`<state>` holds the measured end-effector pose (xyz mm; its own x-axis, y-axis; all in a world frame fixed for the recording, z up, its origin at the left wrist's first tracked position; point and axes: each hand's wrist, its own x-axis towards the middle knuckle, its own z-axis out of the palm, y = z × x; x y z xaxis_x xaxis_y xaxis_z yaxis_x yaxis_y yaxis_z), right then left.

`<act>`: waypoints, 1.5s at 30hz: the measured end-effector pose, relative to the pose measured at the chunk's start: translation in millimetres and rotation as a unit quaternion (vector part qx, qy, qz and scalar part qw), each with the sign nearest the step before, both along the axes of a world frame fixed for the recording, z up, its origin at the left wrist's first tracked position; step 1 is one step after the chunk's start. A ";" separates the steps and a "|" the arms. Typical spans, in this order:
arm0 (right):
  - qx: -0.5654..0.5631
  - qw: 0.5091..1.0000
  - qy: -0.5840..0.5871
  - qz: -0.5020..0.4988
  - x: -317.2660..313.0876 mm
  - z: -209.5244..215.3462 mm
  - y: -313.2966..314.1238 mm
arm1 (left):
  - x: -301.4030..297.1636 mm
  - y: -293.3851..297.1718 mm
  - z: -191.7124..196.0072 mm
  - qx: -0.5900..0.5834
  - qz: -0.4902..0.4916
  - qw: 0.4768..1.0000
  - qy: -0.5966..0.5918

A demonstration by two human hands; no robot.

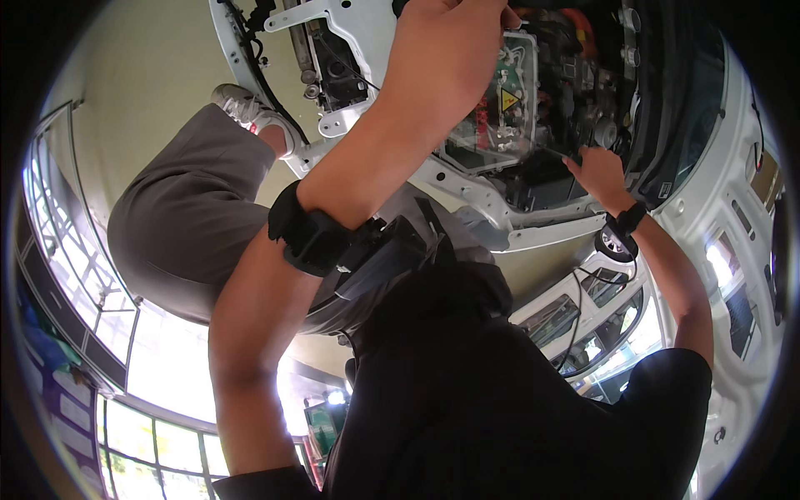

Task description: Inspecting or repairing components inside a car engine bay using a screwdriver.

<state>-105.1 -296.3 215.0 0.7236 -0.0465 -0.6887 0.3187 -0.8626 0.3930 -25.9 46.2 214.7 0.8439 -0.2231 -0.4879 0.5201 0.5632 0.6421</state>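
Clear cover over the electronics box sits in the open engine bay of the white car, near the top middle of the head view, with a yellow warning sticker showing through it.

Left hand: fingers closed over the upper edge of the cover, knuckles toward the camera. I read this as a grip on the cover rim, though the fingertips run off the top of the frame, so I cannot confirm contact there. A black strap wraps the left forearm.

Right hand: rests at the lower right corner of the cover, just beside the dark rubber edge of the bay. Fingers point up and look loosely curled; I cannot tell whether they pinch anything. A black wristband sits on that wrist.

A grey trouser leg and a light sneaker show at left, braced near the car's front frame.

Risks as I judge them:
1. Cover held firmly by 1 hand only; if it comes free unevenly it could tilt and catch the wiring beneath.
2. Warning sticker suggests live parts; a finger slipping under the cover edge could touch them.
3. Posture is stretched and twisted; a foot slip would drag both hands across the bay.
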 end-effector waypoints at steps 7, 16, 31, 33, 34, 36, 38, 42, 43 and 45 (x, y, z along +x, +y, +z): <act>0.179 0.943 -0.067 -0.273 4.1 -8.6 -44.6 | -12.0 -14.3 6.9 -0.044 -0.078 0.993 0.072; 0.282 0.771 -0.268 -0.503 -38.4 5.8 -14.7 | -29.9 -19.2 -19.7 -0.067 -0.062 0.992 0.087; 0.406 0.901 -0.107 -0.111 -48.1 20.8 -43.4 | -39.8 -27.3 0.8 -0.023 -0.127 0.991 0.035; 0.398 0.911 -0.071 -0.086 -46.0 22.1 -44.6 | -39.9 -26.7 1.0 -0.013 -0.132 0.991 0.028; 0.382 0.918 -0.081 -0.073 -45.8 21.9 -47.5 | -39.4 -26.6 1.1 -0.002 -0.136 0.990 0.021; 0.368 0.924 -0.089 -0.059 -42.4 24.3 -37.5 | -41.6 -30.8 -2.9 0.023 -0.121 0.992 -0.021; 0.245 0.864 -0.078 -0.433 -34.8 30.1 -4.5 | -42.0 -27.4 -1.6 0.053 -0.104 0.991 -0.060; 0.126 0.861 0.037 -0.491 -18.7 25.2 -28.8 | -39.8 -27.1 13.8 -0.021 -0.132 0.991 0.029; 0.116 0.887 0.061 -0.442 -18.2 21.5 -37.6 | -40.0 -30.4 14.3 -0.030 -0.121 0.992 0.034; 0.104 0.910 0.085 -0.391 -25.7 15.3 -47.4 | -39.2 -34.5 15.0 -0.050 -0.115 0.992 0.022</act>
